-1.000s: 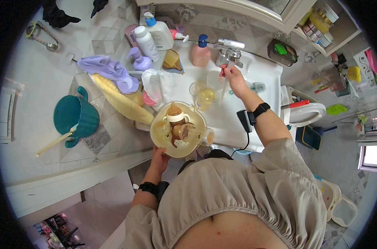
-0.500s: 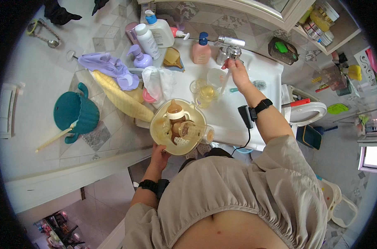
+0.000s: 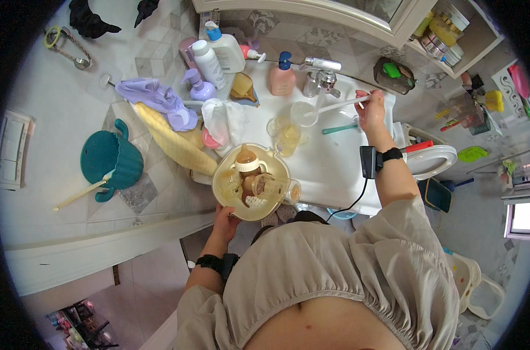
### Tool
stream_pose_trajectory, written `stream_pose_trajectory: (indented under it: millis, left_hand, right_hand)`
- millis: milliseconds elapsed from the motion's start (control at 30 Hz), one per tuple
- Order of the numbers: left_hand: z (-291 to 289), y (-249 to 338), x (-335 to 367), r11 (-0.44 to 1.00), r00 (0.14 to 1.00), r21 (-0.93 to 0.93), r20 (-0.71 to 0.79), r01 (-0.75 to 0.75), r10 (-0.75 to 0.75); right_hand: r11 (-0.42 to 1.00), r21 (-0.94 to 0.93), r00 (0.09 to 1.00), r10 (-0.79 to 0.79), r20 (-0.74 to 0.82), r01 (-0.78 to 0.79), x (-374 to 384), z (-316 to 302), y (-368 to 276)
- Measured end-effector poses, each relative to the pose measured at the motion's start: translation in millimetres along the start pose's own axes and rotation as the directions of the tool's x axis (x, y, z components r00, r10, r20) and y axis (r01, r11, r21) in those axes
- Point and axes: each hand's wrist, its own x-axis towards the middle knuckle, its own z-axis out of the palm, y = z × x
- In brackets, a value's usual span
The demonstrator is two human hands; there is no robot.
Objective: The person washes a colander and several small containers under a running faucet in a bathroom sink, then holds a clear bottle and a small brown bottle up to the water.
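Note:
My left hand (image 3: 226, 220) grips the near left rim of a cream basin (image 3: 219, 201), its fingers partly hidden beneath. Inside lie a baby bottle (image 3: 247, 158) with an amber nipple and white collar, and a clear bottle (image 3: 271, 185) on its side. Over the right part of the white sink, my right hand (image 3: 371, 114) is closed around the end of a slim white handle (image 3: 342, 105). The handle's far end reaches a clear cup (image 3: 304, 114); I cannot tell whether they join. A yellowish clear container (image 3: 289, 139) stands beside the cup. Below the white handle lies a teal brush handle (image 3: 339, 129).
A chrome faucet (image 3: 318, 83) and pink pump bottle (image 3: 283, 77) stand at the sink's back edge. Several bottles, a soap dish (image 3: 243, 88) and a white plastic bag (image 3: 223, 121) crowd the left. A teal bucket (image 3: 122, 158) hangs left; a toilet (image 3: 434, 163) is right.
My right hand has moved from the faucet rightward and now holds the white handle's end, which has swung out to the right. My left hand and the basin stay nearly in place.

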Motion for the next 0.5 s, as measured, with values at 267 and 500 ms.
stream_pose_trajectory:
  millis: [267, 500]
  left_hand:
    - [-4.5, 0.3, -0.1, 0.999, 0.999, -0.021, 0.01, 0.038, -0.038]
    - [5.8, 9.4, -7.9, 0.998, 0.998, 0.001, -0.022, 0.059, -0.059]
  right_hand:
    - [0.815, -0.539, 0.948, -0.039, 0.317, 0.214, -36.0, 5.5, -11.5]
    - [0.964, -0.153, 0.784, -0.079, 0.615, 0.216, -110.7, 75.5, -5.1]
